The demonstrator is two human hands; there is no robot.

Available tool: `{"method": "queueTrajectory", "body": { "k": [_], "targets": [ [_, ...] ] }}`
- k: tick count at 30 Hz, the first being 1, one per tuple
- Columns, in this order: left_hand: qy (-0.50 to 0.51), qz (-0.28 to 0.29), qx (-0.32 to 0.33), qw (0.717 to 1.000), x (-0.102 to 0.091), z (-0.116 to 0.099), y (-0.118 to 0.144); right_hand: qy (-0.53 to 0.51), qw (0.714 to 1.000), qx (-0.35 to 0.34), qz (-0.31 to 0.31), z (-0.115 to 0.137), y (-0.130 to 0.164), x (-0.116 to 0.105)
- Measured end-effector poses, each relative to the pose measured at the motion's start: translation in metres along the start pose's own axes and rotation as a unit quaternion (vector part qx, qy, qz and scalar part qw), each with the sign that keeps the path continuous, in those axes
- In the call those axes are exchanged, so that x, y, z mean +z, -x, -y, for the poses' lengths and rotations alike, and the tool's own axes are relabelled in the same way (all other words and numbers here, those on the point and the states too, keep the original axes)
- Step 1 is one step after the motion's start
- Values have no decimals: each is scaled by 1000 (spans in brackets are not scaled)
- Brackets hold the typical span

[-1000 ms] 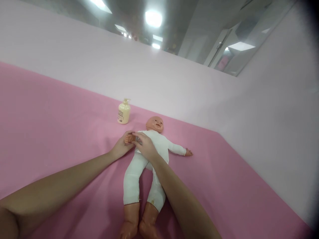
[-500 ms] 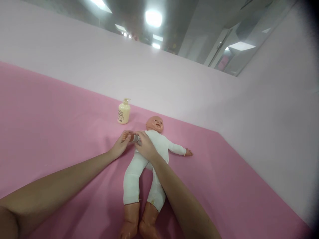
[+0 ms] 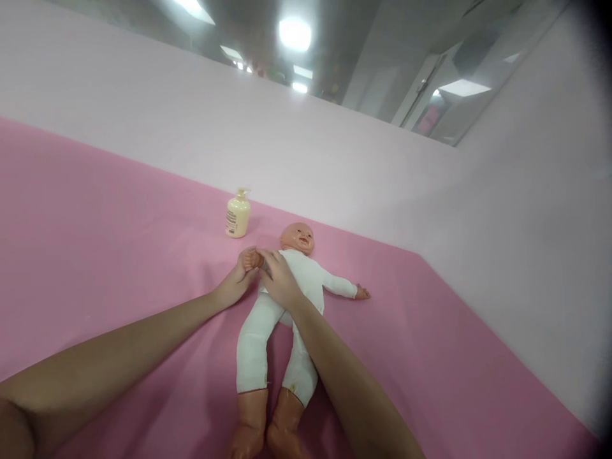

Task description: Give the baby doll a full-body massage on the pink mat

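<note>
A baby doll in a white bodysuit lies on its back on the pink mat, head toward the wall, bare feet nearest me. My left hand holds the doll's small hand at the doll's raised arm on the left side. My right hand rests on the doll's chest and shoulder, its fingers pinching the sleeve at that same arm. The doll's other arm stretches out to the right, untouched.
A cream pump bottle of lotion stands upright on the mat just left of the doll's head. A pale pink wall rises behind the mat and runs along the right side.
My left hand has shifted slightly up the doll's hand and closed around it. My right fingers moved a little along the sleeve. The doll and the bottle stay put.
</note>
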State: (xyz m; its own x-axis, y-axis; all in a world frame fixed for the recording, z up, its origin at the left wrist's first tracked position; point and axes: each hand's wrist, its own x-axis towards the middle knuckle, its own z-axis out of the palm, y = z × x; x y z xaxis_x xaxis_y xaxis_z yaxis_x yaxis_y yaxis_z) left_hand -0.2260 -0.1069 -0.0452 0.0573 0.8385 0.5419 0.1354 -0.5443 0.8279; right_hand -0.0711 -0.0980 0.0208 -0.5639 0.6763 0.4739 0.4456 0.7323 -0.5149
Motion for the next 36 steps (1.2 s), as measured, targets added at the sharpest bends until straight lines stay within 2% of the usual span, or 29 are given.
{"method": "queueTrajectory", "body": {
  "k": [3,8,14,18,23,31,36],
  "targets": [
    [2,17,12,1000,0,-1,-1,-11,999,10,-32,0,-1,0],
    [-6,0,26,1000,0,-1,-3,-35,997,21,-62,-1,-2,0],
    [2,0,15,1000,0,-5,-2,-22,998,-6,-54,0,-1,-1],
    [-7,5,11,1000,-2,1,-1,2,999,-34,-25,4,-1,-3],
    [30,19,-6,999,-3,7,-1,3,999,-31,-8,10,0,-5],
    [71,20,-10,997,0,-4,-3,4,998,-57,-14,11,0,-6],
    [56,11,8,998,-1,-8,-3,-3,997,-71,-26,13,1,-8]
  ]
}}
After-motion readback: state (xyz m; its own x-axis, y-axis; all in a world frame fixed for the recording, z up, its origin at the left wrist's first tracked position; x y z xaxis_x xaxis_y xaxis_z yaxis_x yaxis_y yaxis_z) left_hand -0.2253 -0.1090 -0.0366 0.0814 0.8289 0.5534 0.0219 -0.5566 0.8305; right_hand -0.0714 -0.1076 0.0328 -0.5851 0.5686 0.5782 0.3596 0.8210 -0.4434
